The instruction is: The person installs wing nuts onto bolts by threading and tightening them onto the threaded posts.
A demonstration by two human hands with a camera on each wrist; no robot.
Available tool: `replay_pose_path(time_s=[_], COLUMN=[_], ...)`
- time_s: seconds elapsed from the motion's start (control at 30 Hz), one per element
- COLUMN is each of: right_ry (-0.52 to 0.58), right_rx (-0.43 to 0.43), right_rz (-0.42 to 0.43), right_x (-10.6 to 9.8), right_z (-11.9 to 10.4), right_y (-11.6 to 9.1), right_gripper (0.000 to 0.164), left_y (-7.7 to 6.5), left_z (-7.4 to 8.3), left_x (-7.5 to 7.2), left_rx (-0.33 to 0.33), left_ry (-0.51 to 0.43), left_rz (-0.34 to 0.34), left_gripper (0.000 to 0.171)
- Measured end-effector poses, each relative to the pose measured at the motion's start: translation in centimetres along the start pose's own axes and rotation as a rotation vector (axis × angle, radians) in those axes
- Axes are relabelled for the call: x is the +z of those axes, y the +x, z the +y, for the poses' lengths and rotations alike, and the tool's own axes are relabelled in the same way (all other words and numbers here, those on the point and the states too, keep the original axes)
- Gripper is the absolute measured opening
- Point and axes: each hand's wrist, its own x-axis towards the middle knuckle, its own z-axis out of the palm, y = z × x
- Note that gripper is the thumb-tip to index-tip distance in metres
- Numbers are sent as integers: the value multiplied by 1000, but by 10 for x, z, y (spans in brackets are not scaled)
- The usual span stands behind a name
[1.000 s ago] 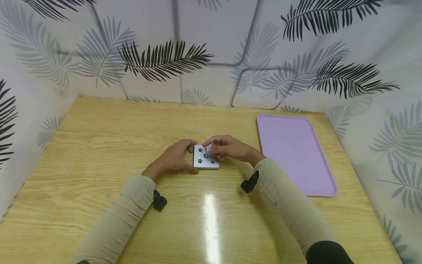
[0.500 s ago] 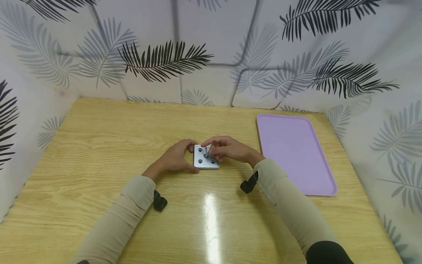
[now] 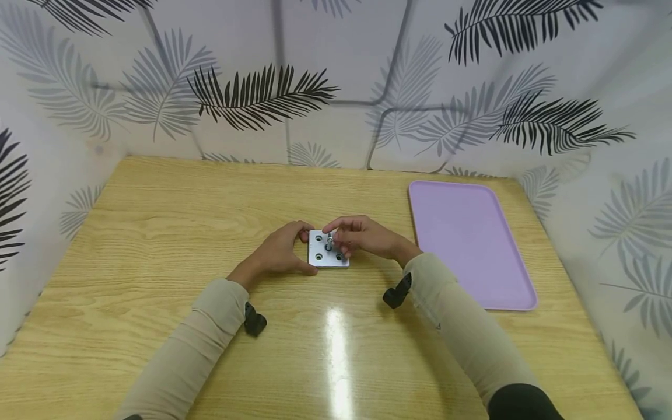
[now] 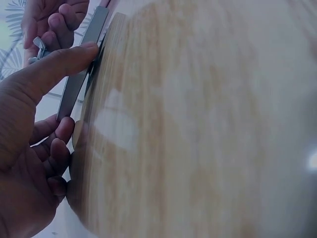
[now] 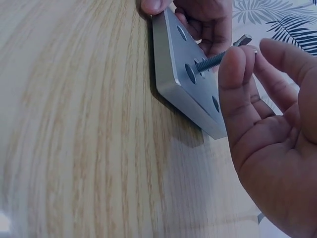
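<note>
A square silver metal plate (image 3: 318,247) with several round holes lies on the wooden table. From its middle rises a threaded wing bolt (image 5: 213,61), standing upright to the plate. My left hand (image 3: 279,249) grips the plate's left side, thumb on the near edge and fingers at the far corner. In the left wrist view the left thumb (image 4: 62,62) presses along the plate's edge. My right hand (image 3: 370,236) has its thumb and fingers around the bolt's winged head; the fingers partly hide it in the right wrist view.
A lilac tray (image 3: 467,233) lies on the right side of the wooden table (image 3: 210,198). Leaf-patterned cloth (image 3: 336,134) stands behind the table and at both sides.
My right fingers shift slightly at the bolt's head, and the wings appear to have turned a little. My left hand and the plate stay in place.
</note>
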Motion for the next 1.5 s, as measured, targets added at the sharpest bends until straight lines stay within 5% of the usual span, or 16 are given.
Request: replay_pose_path(time_s=[0.3, 0.87, 1.5], right_ry=[-1, 17, -23], right_rx=[-7, 6, -33], right_rz=[90, 127, 67], right_x=[2, -1, -3], right_z=[2, 3, 2], right_y=[2, 0, -3], right_gripper=[28, 26, 30], left_y=[-1, -1, -3], left_z=[2, 3, 3], left_x=[-1, -1, 0], left_rx=[-10, -3, 6], left_ry=[1, 15, -9], left_rz=[-3, 6, 2], left_gripper=[86, 85, 82])
